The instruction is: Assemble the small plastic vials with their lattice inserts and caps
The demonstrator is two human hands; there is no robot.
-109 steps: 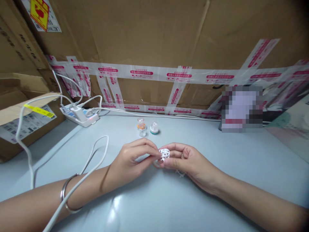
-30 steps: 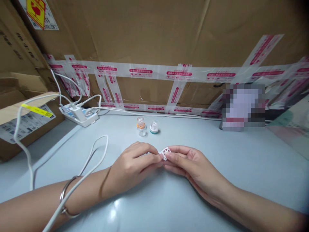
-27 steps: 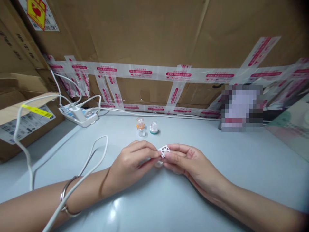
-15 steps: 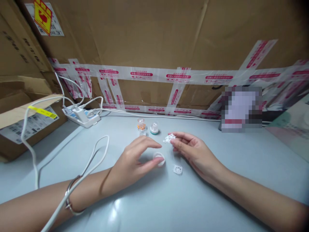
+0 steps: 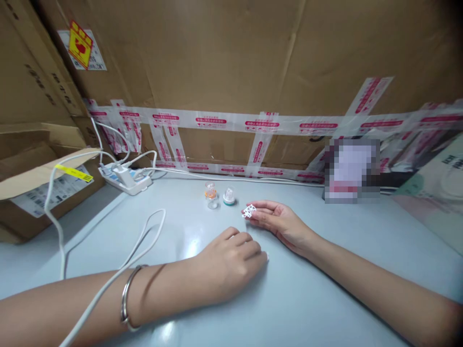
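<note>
My right hand [image 5: 280,221] pinches a small white openwork plastic piece [image 5: 249,211] between thumb and fingertips, just above the tabletop. My left hand [image 5: 235,262] is low on the table with its back up and its fingers curled. Only a tiny white edge [image 5: 267,257] shows at its fingertips; whatever is under or in those fingers is hidden. Beyond the hands stand two little clear plastic containers, one with an orange band [image 5: 211,194] and one with a green base [image 5: 229,196]. A silver bangle [image 5: 125,296] is on my left wrist.
A white cable [image 5: 108,284] loops over my left forearm. At the back left lie a white power strip [image 5: 135,183] and an open cardboard box [image 5: 54,193]. A large taped carton [image 5: 217,62] walls off the back. A blurred-out upright object [image 5: 350,171] stands at right.
My left hand has moved right and closed from an open reach, covering the spot of the white ring and square white piece. My right hand still holds the openwork piece. The view has shifted slightly.
</note>
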